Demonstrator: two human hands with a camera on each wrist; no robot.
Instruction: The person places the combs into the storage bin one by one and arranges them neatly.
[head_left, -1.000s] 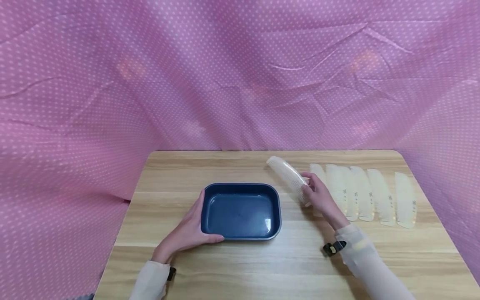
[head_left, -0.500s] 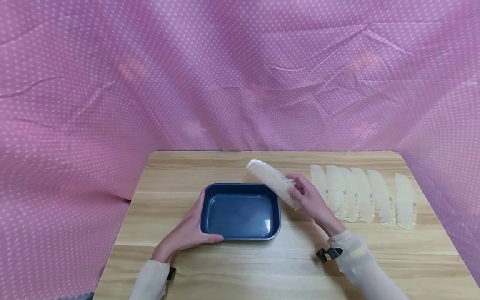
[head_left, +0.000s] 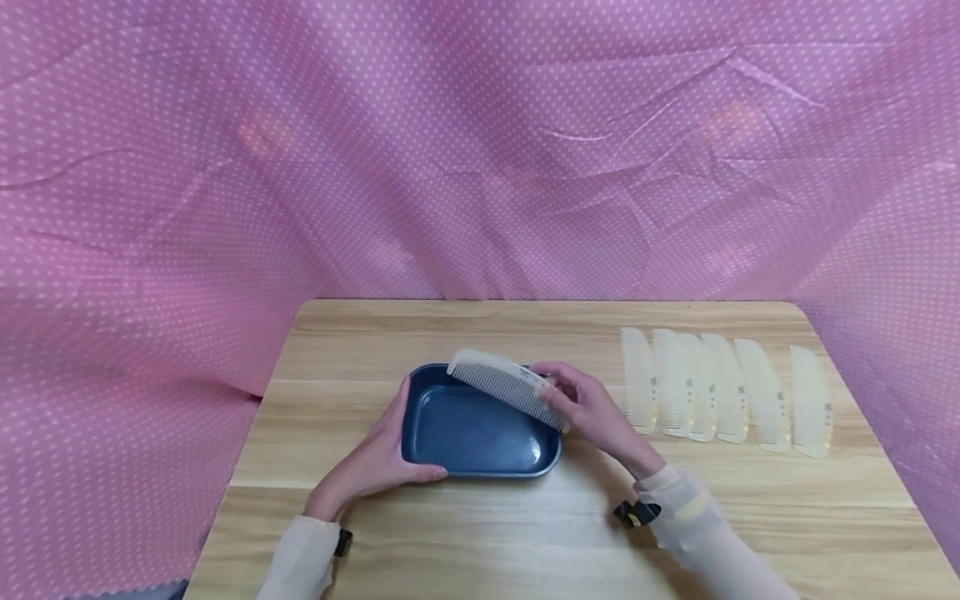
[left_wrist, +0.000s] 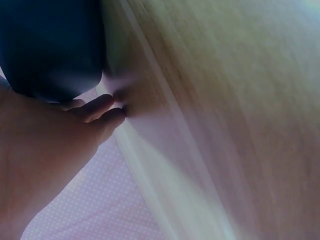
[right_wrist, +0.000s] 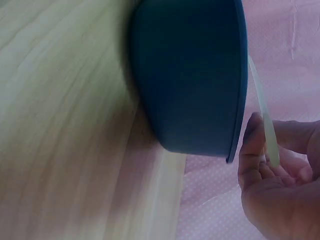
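A pale, translucent comb (head_left: pixel 506 385) slants over the back right of a dark blue rectangular box (head_left: pixel 480 477), teeth toward the front. My right hand (head_left: pixel 585 408) pinches the comb's right end between thumb and fingers. Seen edge-on in the right wrist view, the comb (right_wrist: pixel 266 122) is just above the rim of the box (right_wrist: pixel 195 75). My left hand (head_left: pixel 378 450) holds the box's left end, its thumb along the front wall and fingers along the left side. In the left wrist view, fingertips of the left hand (left_wrist: pixel 55 135) show beside the box (left_wrist: pixel 50 45), near the tabletop.
Several similar combs (head_left: pixel 765 396) lie in a row on the right of the wooden table (head_left: pixel 465 542), some overlapping. A pink dotted cloth (head_left: pixel 480 167) hangs behind the table and at both sides. Each wrist wears a dark strap.
My right hand has carried the comb leftward from beside the row to over the box, turning it closer to level. The left hand and box have stayed put.
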